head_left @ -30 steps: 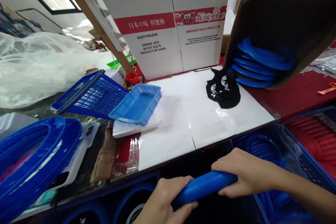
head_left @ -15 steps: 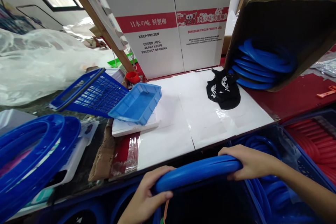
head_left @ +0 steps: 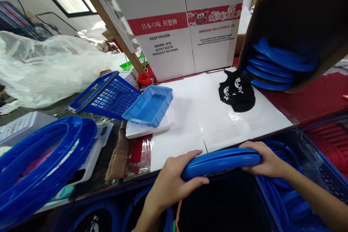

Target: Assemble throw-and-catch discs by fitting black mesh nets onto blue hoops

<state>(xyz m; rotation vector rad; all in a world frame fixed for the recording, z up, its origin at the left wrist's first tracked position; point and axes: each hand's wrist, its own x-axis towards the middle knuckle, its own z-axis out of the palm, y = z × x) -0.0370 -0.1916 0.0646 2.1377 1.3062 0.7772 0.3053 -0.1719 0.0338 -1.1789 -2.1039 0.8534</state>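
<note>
Between my two hands is a blue plastic ring point(head_left: 223, 162), seen nearly edge-on with a dark seam along its rim. My left hand point(head_left: 181, 179) grips its left end, thumb below and fingers over the top. At the opposite end my right hand point(head_left: 262, 161) is closed round it. The ring is held just off the front edge of the white-topped table point(head_left: 182, 145), above a dark bin opening. A black mesh fabric piece point(head_left: 237, 92) with white print lies farther back on the table.
Blue rings point(head_left: 272, 67) are stacked in a cardboard box point(head_left: 250, 40) at the back right. A shallow blue tray point(head_left: 149, 105) and a blue basket point(head_left: 108, 96) stand left. Large blue rings point(head_left: 81, 152) lie at far left. Crates with blue and red pieces point(head_left: 326, 141) are at right.
My hands and the blue ring have moved to the right and slightly up, nearer the table edge. The whole view has shifted a little. Both hands keep their grip.
</note>
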